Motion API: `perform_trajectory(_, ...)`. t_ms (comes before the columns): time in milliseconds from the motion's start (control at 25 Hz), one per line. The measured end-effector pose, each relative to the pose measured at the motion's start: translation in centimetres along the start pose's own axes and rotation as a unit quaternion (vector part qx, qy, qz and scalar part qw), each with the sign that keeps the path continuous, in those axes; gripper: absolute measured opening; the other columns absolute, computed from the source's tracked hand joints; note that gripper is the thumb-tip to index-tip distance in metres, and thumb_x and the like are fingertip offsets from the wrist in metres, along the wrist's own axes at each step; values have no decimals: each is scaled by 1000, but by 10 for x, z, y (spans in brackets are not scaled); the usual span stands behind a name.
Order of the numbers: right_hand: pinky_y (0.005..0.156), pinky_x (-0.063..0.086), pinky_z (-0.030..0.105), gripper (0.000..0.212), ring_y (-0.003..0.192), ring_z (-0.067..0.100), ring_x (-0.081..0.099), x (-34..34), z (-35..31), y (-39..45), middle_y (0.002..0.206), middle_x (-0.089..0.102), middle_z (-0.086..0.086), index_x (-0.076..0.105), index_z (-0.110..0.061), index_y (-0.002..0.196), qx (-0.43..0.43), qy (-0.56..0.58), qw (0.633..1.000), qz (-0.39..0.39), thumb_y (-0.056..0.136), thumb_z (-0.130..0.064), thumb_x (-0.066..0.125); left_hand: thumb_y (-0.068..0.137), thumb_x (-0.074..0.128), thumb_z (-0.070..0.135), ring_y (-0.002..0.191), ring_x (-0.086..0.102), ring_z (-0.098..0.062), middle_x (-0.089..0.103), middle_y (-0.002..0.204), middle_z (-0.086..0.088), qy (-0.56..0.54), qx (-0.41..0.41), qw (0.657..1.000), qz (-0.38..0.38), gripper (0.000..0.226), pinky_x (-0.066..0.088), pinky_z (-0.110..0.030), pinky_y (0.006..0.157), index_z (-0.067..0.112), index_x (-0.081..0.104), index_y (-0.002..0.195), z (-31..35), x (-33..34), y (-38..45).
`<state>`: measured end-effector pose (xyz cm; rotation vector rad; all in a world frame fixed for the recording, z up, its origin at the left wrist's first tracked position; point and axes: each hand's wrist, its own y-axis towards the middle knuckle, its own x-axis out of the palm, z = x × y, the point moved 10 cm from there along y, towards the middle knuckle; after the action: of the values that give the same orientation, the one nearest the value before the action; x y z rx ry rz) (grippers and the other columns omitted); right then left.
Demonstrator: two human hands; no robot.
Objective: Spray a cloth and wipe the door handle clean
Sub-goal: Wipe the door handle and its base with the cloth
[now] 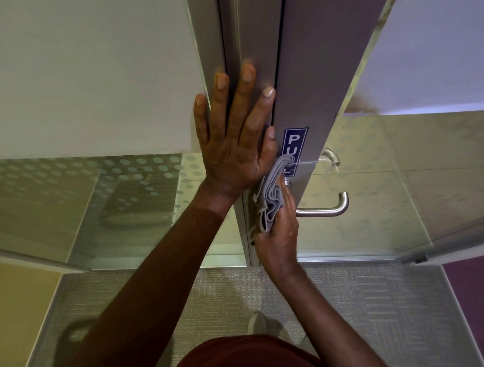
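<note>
A brushed steel lever door handle (329, 208) juts right from the grey metal door stile (308, 81). My right hand (277, 232) is shut on a bunched grey cloth (272, 198) and presses it against the handle's base, which it hides. My left hand (235, 133) lies flat with fingers spread on the door's edge just above the cloth. A blue PULL sticker (293, 144) sits on the stile, its lower half covered by the cloth. No spray bottle is in view.
Glass panels with a frosted dot pattern (139, 172) flank the door on the left and right. A second handle (330, 156) shows through the glass on the far side. Grey carpet (381, 302) lies below, and a shoe tip (256, 323) stands near the threshold.
</note>
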<state>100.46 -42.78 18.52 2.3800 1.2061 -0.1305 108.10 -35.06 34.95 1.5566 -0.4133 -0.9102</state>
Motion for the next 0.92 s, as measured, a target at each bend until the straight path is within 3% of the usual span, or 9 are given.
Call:
perform_trajectory(160,126,27,32,78,158,19,22,15,7,-4,171,25,3,23,-6,163,-13,-18,1000,-11,99,-9,67,107,46,37,166,-10,-15,-10,178,12,-4,-5,1000,-7,48,-4,-44,136,20,39,151,-1,-1,0)
perform_trajectory(280,123,36,42,74,157,21,25,21,29,-20,171,25,7,20,-4,163,2,-19,999,-26,102,-16,60,107,47,36,166,-11,-15,-11,178,12,0,-3,1000,-7,48,-4,-44,136,20,39,151,-1,-1,0)
perform_trajectory(360,121,39,42,74,157,24,27,26,42,-26,170,25,9,17,-8,164,5,-35,999,-41,102,-12,58,106,47,35,166,-11,-15,-11,178,12,-2,-3,1000,-9,48,-4,-44,136,20,40,151,-1,-1,1)
perform_trajectory(480,120,34,23,91,156,22,29,31,59,-33,170,26,7,8,-22,165,11,-72,996,-53,97,-2,64,106,48,35,166,-11,-14,-13,178,12,-3,-2,1000,-11,48,-4,-44,136,20,39,150,0,-1,1)
perform_trajectory(520,119,35,23,95,155,23,30,32,67,-37,170,27,7,6,-25,165,15,-86,994,-63,95,1,66,106,48,35,166,-11,-14,-13,178,12,-2,-2,1000,-11,48,-4,-44,136,19,39,150,1,-2,1)
perform_trajectory(680,118,42,44,90,153,23,29,40,115,-63,167,31,10,18,-16,163,106,-110,979,-132,89,17,59,106,48,35,166,-11,-14,-12,178,13,-5,-1,1000,-9,47,-5,-43,136,19,40,150,0,-2,1)
perform_trajectory(840,116,34,26,94,151,13,26,46,134,-74,166,31,1,22,-18,164,152,-115,969,-156,86,22,58,107,48,36,166,-11,-15,-12,178,12,-8,-3,1000,-7,48,-6,-43,135,20,39,151,-1,0,1)
perform_trajectory(920,110,38,14,82,143,12,41,49,144,-80,154,44,-3,34,-16,159,187,-92,964,-163,89,19,58,107,47,36,166,-11,-15,-12,178,12,-3,0,1000,-8,48,-6,-43,135,20,39,151,-1,0,0)
